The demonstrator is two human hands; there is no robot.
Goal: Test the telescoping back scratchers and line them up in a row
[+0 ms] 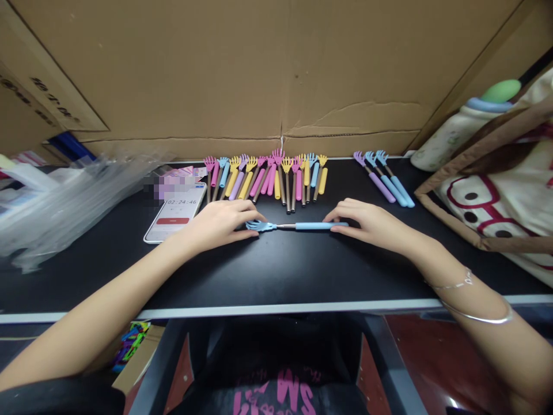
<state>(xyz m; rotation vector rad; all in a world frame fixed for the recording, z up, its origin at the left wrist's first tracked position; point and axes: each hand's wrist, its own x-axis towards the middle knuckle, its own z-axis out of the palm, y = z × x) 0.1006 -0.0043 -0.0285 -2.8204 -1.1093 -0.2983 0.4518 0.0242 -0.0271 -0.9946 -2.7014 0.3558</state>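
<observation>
A light blue back scratcher (313, 226) lies lengthwise across the black table, between my two hands. My left hand (220, 223) pinches its claw end with thumb and fingers. At the other end, my right hand (374, 225) has thumb and fingertips closed around the blue grip. A bare stretch of metal rod shows between claw and grip. Behind it stands a row of back scratcher parts: claw heads on metal rods (283, 183) and loose coloured sleeves (237, 185) in pink, yellow, blue and purple. To the right lie three back scratchers (384, 178) with sleeves on, one purple and two blue.
A phone (177, 214) showing a timer lies beside my left forearm. Clear plastic bags (82, 202) cover the table's left side. A bottle (458, 132) and a brown-edged bag (496, 196) stand at the right. Cardboard (242, 69) walls the back.
</observation>
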